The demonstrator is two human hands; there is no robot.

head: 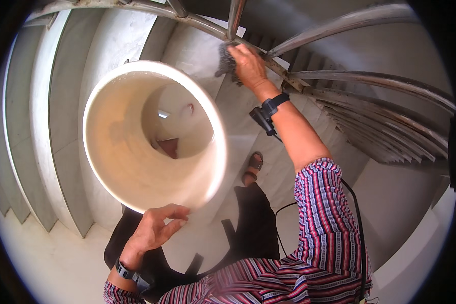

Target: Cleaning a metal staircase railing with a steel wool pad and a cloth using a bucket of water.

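My right hand (249, 68) grips a dark grey, wet-looking cloth (228, 62) against the lower rail of a metal stair railing, where an upright meets it. The cloth hangs partly over the edge of a stone step. My left hand (157, 228) is at the near rim of a large cream-coloured bucket (117, 167). Its thumb and forefinger are curled towards each other; whether they pinch anything is unclear. Liquid (182, 117) lies in the bucket's bottom and mirrors light. A reddish-brown patch (169, 147) shows there, object or reflection.
Pale stone stairs (66, 152) rise on the left beside a white wall (38, 262). The metal railing (372, 81) runs across the top and right, with a lower flight beyond it. My sandalled foot (255, 161) stands on a step. A black cable (359, 224) runs along my right sleeve.
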